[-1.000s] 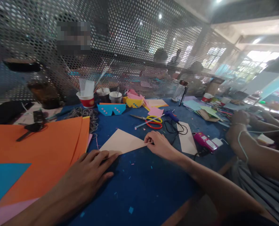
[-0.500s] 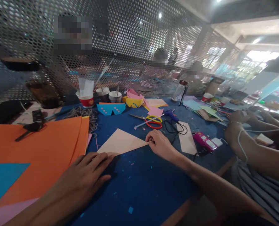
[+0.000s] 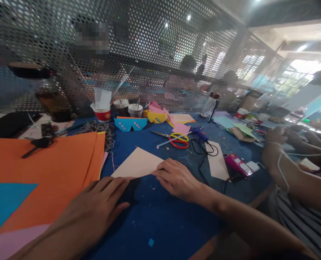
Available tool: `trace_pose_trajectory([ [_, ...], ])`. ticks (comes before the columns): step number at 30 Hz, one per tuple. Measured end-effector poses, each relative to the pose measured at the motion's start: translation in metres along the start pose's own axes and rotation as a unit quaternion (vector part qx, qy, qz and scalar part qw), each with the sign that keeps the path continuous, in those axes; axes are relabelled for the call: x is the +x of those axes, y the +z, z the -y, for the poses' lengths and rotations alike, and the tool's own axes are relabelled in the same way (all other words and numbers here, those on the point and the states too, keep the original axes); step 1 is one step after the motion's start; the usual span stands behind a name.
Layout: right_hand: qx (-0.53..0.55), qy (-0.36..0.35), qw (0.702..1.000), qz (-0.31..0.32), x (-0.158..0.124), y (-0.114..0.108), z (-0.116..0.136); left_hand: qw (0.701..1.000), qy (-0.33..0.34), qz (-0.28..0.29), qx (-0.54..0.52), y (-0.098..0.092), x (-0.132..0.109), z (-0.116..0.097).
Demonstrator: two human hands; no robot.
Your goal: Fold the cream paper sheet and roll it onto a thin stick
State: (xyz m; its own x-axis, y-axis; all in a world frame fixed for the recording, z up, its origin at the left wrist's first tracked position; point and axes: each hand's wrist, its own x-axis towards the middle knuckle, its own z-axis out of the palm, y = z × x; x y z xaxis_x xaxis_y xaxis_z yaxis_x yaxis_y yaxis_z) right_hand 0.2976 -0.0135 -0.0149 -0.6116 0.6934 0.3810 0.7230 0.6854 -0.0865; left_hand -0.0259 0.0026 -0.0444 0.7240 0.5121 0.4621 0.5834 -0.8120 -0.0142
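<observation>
A pale peach sheet of paper (image 3: 138,162), apparently folded into a pointed shape, lies on the blue tabletop between my hands. My left hand (image 3: 100,200) rests flat at its lower left corner, fingers stretched and thumb apart. On the right part of the sheet, the fingers and thumb of my right hand (image 3: 178,180) close together at the lower edge, covering the right corner. Scissors (image 3: 178,140) with red and yellow handles lie just beyond. A blue glue gun (image 3: 200,133) with a black cord sits right of them, near another peach paper piece (image 3: 216,162).
Orange sheets (image 3: 60,166) and a blue sheet (image 3: 8,202) cover the left side. Blue paper glasses (image 3: 130,124), yellow paper glasses (image 3: 156,117) and paper cups (image 3: 102,112) stand along the mesh partition (image 3: 149,54). A magenta device (image 3: 238,166) lies near another person's arm (image 3: 293,169).
My right hand has slid left along the sheet's lower edge, from its right tip inward. My left hand stays at the lower left corner. The view has shifted slightly.
</observation>
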Motion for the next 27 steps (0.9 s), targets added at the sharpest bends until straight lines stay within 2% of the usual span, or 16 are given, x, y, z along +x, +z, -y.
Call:
trace_pose_trajectory([
  [7,0.016,0.041,0.999,-0.01,-0.003,-0.007,-0.013,0.996,-0.068,0.059,0.017,-0.01,-0.014,0.003],
  [12,0.004,0.029,1.0,-0.004,-0.003,-0.007,-0.02,0.991,-0.052,0.121,0.035,-0.014,-0.017,0.012],
  [17,-0.038,0.0,0.999,-0.002,0.0,-0.004,-0.025,0.994,-0.047,0.073,0.063,-0.007,-0.006,0.02],
  [21,-0.071,-0.028,0.997,0.007,0.002,-0.005,-0.026,0.998,-0.033,0.034,0.032,-0.005,0.004,0.025],
  [27,-0.066,-0.035,0.997,-0.009,0.003,-0.003,-0.023,0.999,-0.045,0.016,-0.012,-0.004,0.011,0.029],
])
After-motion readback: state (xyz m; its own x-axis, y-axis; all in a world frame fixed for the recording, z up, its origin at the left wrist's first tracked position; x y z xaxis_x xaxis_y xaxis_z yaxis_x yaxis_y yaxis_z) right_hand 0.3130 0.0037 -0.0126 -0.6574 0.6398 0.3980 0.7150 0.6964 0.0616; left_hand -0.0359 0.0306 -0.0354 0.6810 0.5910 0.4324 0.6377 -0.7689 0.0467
